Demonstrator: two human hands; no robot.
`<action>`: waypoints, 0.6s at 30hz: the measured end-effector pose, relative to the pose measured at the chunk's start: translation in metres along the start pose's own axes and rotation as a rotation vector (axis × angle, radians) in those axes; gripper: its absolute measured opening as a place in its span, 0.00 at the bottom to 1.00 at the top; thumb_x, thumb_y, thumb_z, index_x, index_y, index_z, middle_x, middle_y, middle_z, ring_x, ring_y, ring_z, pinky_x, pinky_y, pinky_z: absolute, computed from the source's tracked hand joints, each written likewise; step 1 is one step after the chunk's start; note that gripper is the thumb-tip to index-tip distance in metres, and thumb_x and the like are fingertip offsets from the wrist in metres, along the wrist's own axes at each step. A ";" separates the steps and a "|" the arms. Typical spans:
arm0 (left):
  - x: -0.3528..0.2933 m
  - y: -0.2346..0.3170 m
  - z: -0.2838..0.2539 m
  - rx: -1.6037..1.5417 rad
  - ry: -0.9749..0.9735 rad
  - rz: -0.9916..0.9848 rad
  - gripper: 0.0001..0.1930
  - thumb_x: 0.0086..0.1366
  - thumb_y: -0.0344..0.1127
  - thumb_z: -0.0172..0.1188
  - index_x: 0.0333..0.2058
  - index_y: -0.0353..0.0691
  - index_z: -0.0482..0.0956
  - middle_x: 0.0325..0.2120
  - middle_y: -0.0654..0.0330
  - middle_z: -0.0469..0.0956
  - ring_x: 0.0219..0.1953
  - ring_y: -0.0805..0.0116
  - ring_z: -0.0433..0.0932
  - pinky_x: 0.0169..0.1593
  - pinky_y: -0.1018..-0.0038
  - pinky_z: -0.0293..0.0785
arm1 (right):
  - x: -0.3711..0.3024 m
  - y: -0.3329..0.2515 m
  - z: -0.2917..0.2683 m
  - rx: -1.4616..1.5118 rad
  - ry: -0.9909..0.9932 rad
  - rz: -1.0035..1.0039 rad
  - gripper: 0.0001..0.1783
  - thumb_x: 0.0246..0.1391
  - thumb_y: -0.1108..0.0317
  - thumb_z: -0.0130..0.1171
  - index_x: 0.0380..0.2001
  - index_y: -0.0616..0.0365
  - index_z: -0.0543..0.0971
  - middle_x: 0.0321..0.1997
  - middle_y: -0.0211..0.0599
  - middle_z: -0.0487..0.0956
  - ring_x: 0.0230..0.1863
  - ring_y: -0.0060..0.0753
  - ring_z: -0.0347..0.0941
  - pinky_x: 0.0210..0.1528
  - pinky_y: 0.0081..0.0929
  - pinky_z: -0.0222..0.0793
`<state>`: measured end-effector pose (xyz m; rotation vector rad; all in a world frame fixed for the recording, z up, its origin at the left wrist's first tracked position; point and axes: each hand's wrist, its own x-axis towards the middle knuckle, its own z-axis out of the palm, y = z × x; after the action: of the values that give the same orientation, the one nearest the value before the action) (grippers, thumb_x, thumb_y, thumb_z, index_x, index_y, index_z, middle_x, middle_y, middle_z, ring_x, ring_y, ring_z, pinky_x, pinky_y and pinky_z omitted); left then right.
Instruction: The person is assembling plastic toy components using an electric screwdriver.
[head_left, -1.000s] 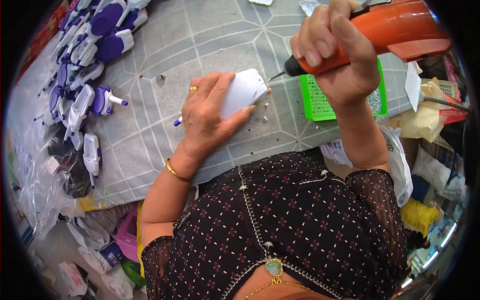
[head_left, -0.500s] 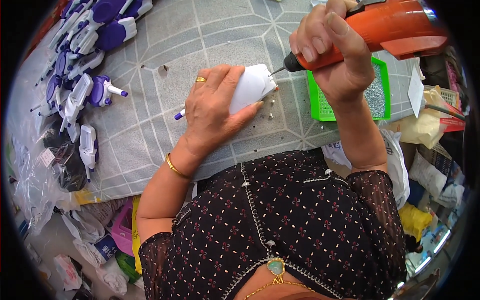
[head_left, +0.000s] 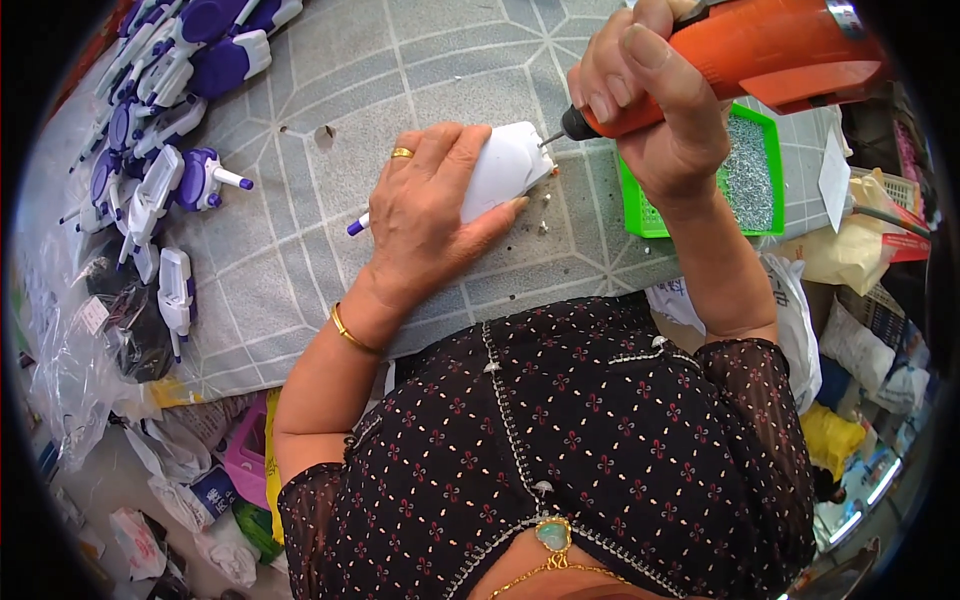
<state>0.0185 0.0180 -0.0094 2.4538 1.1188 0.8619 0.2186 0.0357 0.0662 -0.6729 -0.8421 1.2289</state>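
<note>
Your left hand [head_left: 425, 215] is pressed flat on the white plastic part [head_left: 505, 170], pinning it to the table [head_left: 300, 260]. Right hand [head_left: 655, 100] is clenched round the orange driver [head_left: 750, 55], its bit on the part's right end.

Orange screwdriver [head_left: 760, 60] (white casing [head_left: 505, 170])

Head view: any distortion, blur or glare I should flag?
Head view: strong fisheye, black corners, table lines bowing toward the rim. Left hand on the white housing and right hand gripping the orange screwdriver are sharp. Light is even and soft, without harsh glare.
</note>
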 end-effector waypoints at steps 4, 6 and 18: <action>0.000 0.001 0.001 0.015 0.000 -0.003 0.33 0.50 0.45 0.75 0.53 0.36 0.77 0.46 0.54 0.77 0.46 0.51 0.75 0.48 0.59 0.75 | 0.003 -0.001 -0.002 -0.053 -0.045 0.028 0.12 0.56 0.76 0.61 0.29 0.55 0.66 0.17 0.29 0.66 0.14 0.21 0.62 0.20 0.24 0.65; 0.001 0.002 0.001 0.019 -0.001 -0.004 0.33 0.50 0.45 0.74 0.53 0.35 0.77 0.46 0.54 0.77 0.46 0.51 0.75 0.48 0.59 0.75 | 0.003 -0.002 0.000 -0.075 -0.052 0.038 0.13 0.56 0.75 0.61 0.27 0.55 0.65 0.16 0.28 0.65 0.14 0.21 0.61 0.19 0.24 0.65; 0.001 0.004 0.004 0.028 0.003 -0.013 0.33 0.50 0.45 0.74 0.53 0.35 0.76 0.46 0.54 0.77 0.45 0.51 0.75 0.48 0.59 0.75 | 0.006 0.001 -0.004 -0.071 -0.093 0.127 0.13 0.56 0.76 0.62 0.31 0.56 0.66 0.20 0.30 0.67 0.15 0.22 0.64 0.19 0.23 0.64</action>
<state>0.0231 0.0159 -0.0101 2.4656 1.1544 0.8514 0.2225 0.0413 0.0645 -0.7407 -0.9350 1.3575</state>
